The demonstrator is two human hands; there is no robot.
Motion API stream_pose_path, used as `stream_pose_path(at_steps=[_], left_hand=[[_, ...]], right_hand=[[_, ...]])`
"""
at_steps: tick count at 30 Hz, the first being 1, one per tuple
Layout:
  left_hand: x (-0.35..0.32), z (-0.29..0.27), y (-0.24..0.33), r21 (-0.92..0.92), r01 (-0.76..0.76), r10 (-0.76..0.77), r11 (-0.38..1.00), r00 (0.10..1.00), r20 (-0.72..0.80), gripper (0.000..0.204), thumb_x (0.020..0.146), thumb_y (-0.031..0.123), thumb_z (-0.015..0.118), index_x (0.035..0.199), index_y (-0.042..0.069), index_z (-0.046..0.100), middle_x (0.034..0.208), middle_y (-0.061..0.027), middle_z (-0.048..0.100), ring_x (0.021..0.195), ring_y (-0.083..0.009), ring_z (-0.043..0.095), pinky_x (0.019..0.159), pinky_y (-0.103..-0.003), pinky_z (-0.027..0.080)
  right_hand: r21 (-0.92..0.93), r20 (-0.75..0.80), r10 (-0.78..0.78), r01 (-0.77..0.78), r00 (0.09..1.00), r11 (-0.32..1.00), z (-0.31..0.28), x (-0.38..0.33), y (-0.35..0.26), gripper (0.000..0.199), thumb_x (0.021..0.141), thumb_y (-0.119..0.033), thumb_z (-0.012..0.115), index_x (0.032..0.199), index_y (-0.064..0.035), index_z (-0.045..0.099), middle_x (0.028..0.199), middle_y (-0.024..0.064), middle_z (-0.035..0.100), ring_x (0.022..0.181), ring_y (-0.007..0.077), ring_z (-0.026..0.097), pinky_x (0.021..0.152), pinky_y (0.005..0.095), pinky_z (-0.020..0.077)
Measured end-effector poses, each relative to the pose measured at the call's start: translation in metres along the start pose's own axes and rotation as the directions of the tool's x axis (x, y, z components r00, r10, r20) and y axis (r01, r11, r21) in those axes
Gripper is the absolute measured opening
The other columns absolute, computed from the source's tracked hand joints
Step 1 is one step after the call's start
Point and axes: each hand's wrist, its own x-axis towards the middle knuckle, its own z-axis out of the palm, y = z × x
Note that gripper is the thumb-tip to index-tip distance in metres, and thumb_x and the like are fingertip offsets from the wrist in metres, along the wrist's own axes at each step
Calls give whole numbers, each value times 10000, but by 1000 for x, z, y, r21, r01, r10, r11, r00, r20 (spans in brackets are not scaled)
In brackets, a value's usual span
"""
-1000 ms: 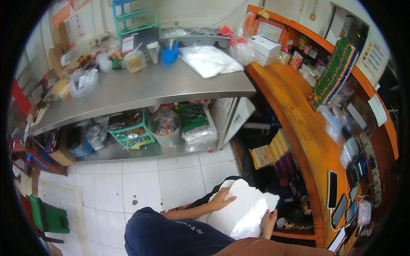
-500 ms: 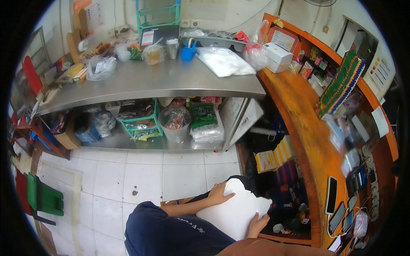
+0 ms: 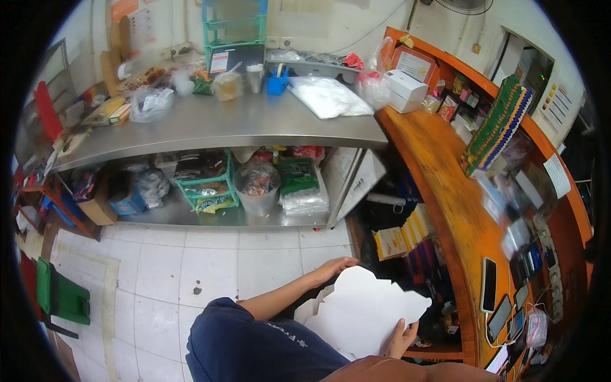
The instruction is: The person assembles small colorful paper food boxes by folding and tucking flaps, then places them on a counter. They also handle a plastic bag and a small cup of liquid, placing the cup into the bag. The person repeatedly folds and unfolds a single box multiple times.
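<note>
Though plain, wavy-edged white sheets

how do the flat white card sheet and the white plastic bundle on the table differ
The flat white card sheet has a wavy, notched outline; the white plastic bundle is roughly four-sided. The sheet looks smooth, the bundle creased. The right hand holds the sheet; the bundle lies on the grey metal table. Both are white.

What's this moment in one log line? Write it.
right hand: grips white sheets at lower right | left hand: near their upper-left edge, contact unclear | to the right: orange counter
</note>
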Motion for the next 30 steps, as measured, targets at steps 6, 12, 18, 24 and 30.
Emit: stream_pose_path(at_steps=[6,12,18,24,30], left_hand=[[-38,72,38,-455,255,34,853,843,537,578,1018,495,309,1230,13,545,1156,-101,574,1080,-165,514,949,-301,395],[-55,74,69,-446,-45,103,894,989,108,546,1019,491,323,1157,20,561,1043,-54,577,971,-121,514,858,-264,416],[-62,51,108,186,-530,556,827,726,-405,388,1029,395,399,924,46,533,774,52,468,730,-32,431,642,-203,381],[-85,53,132,84,-565,559,821,764,-322,274,1025,272,455,1116,24,529,878,39,530,798,-11,468,662,-190,420],[-122,59,155,116,-514,525,850,809,-263,178,955,148,589,989,-23,626,906,8,615,826,-25,554,658,-185,443]], right_hand=[[-714,167,-280,312,945,626,95,9,-14,764,789,-139,630,1464,-43,287,1486,253,272,1349,431,278,1103,496,221],[-344,330,-340,448,881,825,171,-19,-26,494,890,-207,542,1332,-4,453,1229,215,477,1148,345,499,965,430,416],[229,669,-221,87,710,970,173,-35,-30,380,938,-230,518,1226,19,521,1120,182,553,1035,305,572,894,412,464],[38,490,115,-153,864,988,179,-13,-53,522,908,-291,658,1283,18,469,1125,133,596,950,210,600,824,323,499],[174,480,127,-236,868,956,162,18,-68,633,866,-232,721,1372,-28,399,1238,140,576,1029,219,597,866,359,507]])
